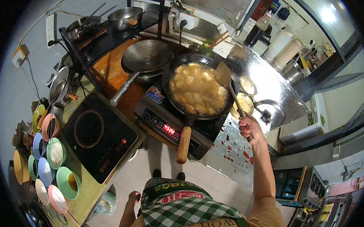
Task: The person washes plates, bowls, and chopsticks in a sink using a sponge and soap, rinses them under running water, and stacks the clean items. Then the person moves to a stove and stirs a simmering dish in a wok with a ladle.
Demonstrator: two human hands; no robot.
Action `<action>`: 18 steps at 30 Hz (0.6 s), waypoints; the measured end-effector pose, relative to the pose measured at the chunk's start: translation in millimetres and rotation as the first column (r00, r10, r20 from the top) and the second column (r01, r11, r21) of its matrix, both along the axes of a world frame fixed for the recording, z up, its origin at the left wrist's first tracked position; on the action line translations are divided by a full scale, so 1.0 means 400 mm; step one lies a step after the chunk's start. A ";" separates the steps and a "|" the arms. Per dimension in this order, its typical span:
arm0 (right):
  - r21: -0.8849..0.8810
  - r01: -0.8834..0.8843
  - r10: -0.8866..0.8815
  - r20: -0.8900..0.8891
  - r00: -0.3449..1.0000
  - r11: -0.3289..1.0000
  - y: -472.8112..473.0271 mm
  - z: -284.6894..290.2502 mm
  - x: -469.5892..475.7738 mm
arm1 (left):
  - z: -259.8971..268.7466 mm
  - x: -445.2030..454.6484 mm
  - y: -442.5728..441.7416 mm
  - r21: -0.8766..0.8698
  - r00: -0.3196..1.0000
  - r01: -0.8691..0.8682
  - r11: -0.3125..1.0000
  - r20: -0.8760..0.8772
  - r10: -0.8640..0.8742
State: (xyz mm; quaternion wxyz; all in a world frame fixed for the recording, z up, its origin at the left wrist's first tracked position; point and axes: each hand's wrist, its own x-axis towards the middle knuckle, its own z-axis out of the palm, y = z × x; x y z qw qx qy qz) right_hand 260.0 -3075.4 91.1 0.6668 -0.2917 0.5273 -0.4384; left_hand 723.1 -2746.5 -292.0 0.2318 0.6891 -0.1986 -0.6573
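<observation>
My right hand [251,128] grips the long handle of a metal wok spatula [222,74]. The spatula's broad head is over the right rim of a dark wok [177,105]; whether it touches the rim, I cannot tell. Pale chunks of food [196,90] bubble in yellowish oil or liquid inside the wok. The wok sits on an induction cooker [150,113] with a lit red display, its wooden handle [184,145] pointing towards me. My left hand [134,196] hangs low beside my apron, away from the counter, its fingers partly hidden.
Left of the wok, a perforated strainer [147,55] rests over another pan. A flat induction hob [99,138] and several coloured bowls [63,182] of seasonings stand further left. To the right are a patterned bowl [245,104], a metal lid [275,113] and scattered red bits on the foil-like surface.
</observation>
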 end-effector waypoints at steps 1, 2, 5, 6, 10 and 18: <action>0.003 -0.002 0.002 0.006 1.000 1.000 0.001 -0.005 0.000 | 0.013 -0.002 -0.002 -0.065 1.000 0.010 0.998 -0.007 -0.010; -0.001 -0.009 0.009 0.027 1.000 1.000 -0.001 -0.010 0.002 | 0.022 -0.003 -0.002 -0.132 1.000 0.021 0.991 -0.003 -0.022; 0.033 0.001 -0.004 0.082 0.997 0.999 -0.008 -0.017 0.015 | 0.019 -0.010 -0.002 -0.220 1.000 0.017 0.975 0.018 -0.014; 0.043 0.015 -0.019 0.095 0.995 0.999 -0.009 -0.016 0.021 | 0.009 -0.010 0.000 -0.239 0.999 -0.047 0.970 -0.006 0.046; 0.019 -0.034 0.032 0.126 0.992 0.999 -0.006 -0.003 0.041 | -0.060 -0.007 -0.011 0.055 0.993 0.080 0.995 0.079 -0.084; -0.033 0.023 -0.023 0.000 1.000 0.999 0.011 0.032 0.065 | -0.088 0.021 0.042 0.128 0.896 -0.309 0.942 -0.293 0.334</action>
